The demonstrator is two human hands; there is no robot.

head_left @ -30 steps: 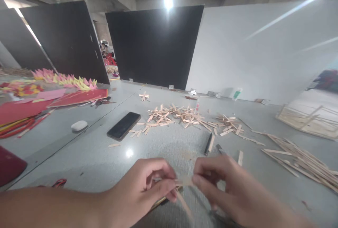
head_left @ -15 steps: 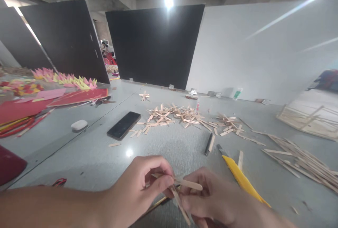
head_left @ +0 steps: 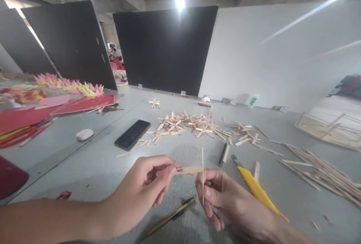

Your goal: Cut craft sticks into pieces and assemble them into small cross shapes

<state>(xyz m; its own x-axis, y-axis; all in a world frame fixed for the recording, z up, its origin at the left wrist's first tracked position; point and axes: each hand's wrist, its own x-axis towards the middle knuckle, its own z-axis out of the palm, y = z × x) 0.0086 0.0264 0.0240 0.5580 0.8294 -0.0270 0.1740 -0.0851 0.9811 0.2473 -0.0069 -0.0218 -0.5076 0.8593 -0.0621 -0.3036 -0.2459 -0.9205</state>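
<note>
My left hand (head_left: 149, 183) pinches a flat wooden craft stick (head_left: 190, 170) that points to the right; what looks like a second stick lies just under it. In my right hand (head_left: 225, 195) another thin craft stick (head_left: 202, 157) stands upright, edge-on, held between thumb and fingers. It appears to meet or cross the right end of the left-hand stick; whether they are joined I cannot tell. On the grey table below my hands lies a gold and black pen (head_left: 180, 209). A yellow-handled cutter (head_left: 258, 189) rests beside my right hand.
Ahead is a pile of short sticks (head_left: 186, 123), with a phone (head_left: 132, 134) left of it. A black marker (head_left: 222, 154) lies nearer. Long wooden strips (head_left: 324, 170) spread at the right. Red paper (head_left: 84, 104) and a white case (head_left: 84, 134) are at left. Panels (head_left: 166, 48) stand behind.
Both hands have risen slightly and moved a little apart. The right-hand stick has turned upright, and the left-hand stick now lies nearly level. The pen beneath is more exposed.
</note>
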